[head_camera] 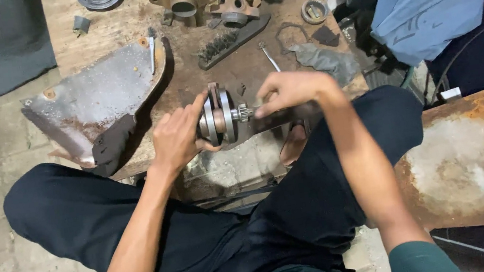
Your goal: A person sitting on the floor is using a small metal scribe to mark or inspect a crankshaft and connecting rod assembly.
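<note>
Centre of wooden board [117, 22], between knees: crankshaft assembly [220, 120], twin steel discs, upright on edge. Left hand [178, 139] at 9 o'clock, fingers curled round discs, steadying. Right hand [285, 90] at 3 o'clock, fingertips pinched narrow on small gear [244, 113] at shaft end. Wire brush [230, 40] at 12 o'clock, rusty plate [96, 98] at 10. Step judged: fitting or working gear on shaft; calls for firm hold, square alignment.
</note>
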